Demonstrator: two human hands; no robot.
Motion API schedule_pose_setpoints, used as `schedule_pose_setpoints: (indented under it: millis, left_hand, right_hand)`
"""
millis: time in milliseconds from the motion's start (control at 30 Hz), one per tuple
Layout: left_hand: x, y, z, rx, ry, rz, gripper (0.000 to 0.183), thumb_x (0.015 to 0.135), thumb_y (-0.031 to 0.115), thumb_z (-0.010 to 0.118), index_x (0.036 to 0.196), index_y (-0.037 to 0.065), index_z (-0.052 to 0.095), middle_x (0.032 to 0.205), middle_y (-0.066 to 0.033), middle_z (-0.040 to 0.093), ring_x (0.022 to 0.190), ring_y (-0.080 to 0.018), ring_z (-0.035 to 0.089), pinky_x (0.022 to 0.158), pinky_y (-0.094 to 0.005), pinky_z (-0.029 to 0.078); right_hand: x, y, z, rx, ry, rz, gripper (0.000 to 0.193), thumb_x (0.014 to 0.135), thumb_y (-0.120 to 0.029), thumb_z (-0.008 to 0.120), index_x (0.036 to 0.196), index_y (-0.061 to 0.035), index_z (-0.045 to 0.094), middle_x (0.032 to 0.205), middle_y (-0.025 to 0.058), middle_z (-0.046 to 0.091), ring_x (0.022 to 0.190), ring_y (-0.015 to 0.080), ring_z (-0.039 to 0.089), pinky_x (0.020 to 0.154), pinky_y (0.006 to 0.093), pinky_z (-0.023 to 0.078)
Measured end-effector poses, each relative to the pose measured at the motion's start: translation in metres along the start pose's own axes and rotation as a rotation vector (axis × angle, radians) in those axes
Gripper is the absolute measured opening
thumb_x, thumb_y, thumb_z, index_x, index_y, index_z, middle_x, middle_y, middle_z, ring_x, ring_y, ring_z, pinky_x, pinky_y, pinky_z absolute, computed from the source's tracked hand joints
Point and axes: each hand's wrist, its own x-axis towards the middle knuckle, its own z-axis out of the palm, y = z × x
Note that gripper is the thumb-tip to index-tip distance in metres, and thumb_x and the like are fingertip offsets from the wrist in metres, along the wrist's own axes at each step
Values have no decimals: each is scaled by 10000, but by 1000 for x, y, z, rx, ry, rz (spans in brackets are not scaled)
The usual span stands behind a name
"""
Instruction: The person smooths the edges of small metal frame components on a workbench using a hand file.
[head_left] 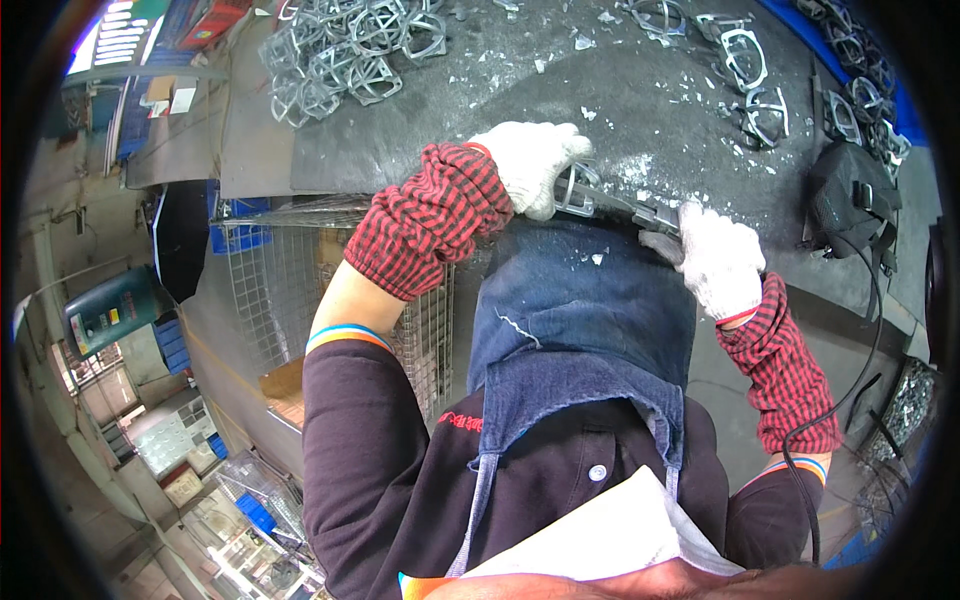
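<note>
- Head view: the left hand point(535, 165), in a white knitted glove with a red-and-black checked sleeve guard, is closed around a small grey cast-metal frame piece point(575, 188), pinning it at the near edge of the dark grey workbench top point(640, 100), just above the blue denim apron point(585, 320). Held against the edge like this, the piece looks braced for working.
- The right hand point(715, 262), gloved alike, is wrapped around a slim dark metal hand tool point(648, 215) whose tip reaches the frame piece; the grasp looks firm, so the tool can bear on the casting.
- Pale metal chips point(630, 170) lie scattered about the frame piece on the bench and some on the apron.
- A heap of like grey frame castings point(345, 55) sits far left, and more castings point(750, 80) lie far right, well apart from the hands; bare bench lies between them.
- A black power tool with a cable point(850, 195) rests right of the right hand, near the bench edge.
- A wire-mesh basket point(300, 270) stands below the bench's left side.
</note>
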Motion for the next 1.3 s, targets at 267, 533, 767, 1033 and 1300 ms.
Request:
schedule_pose_setpoints:
  millis: [267,533,767,1033,1300]
  left_hand:
    - [4,-5,-18,-71,-93,-27,739,678,232,850,1372,140,616,1283,-113,661,1167,-379,691,933,-490,599]
    - [18,4,-35,-15,-241,-68,793,657,192,835,1415,134,609,1344,-105,679,1226,-369,679,989,-463,591]
    - [17,4,-38,-51,-231,-54,757,653,175,836,1385,147,646,1308,-118,704,1200,-368,695,991,-456,589]
    - [12,6,-19,-12,-146,-20,668,672,179,836,1314,128,660,1256,-131,672,1186,-376,682,964,-478,585]
    - [2,36,11,174,116,121,259,942,121,609,1190,74,666,1131,-155,637,1051,-364,649,895,-492,548]
  right_hand:
    - [-12,-1,4,85,86,72,563,964,-635,666,996,-73,655,803,150,726,715,343,749,649,483,585]
    - [4,5,-5,69,79,-13,596,957,-655,674,940,-60,655,735,166,708,646,360,737,578,479,578]
    - [-10,4,-7,58,107,55,591,950,-644,700,910,-55,667,697,158,711,609,364,732,564,480,582]
    - [-11,7,-14,235,-65,52,640,972,-674,664,955,-35,694,711,183,703,626,348,726,617,442,581]
    - [1,21,-27,1113,-924,534,620,1012,-687,618,893,-82,688,670,25,645,483,113,580,440,290,456]
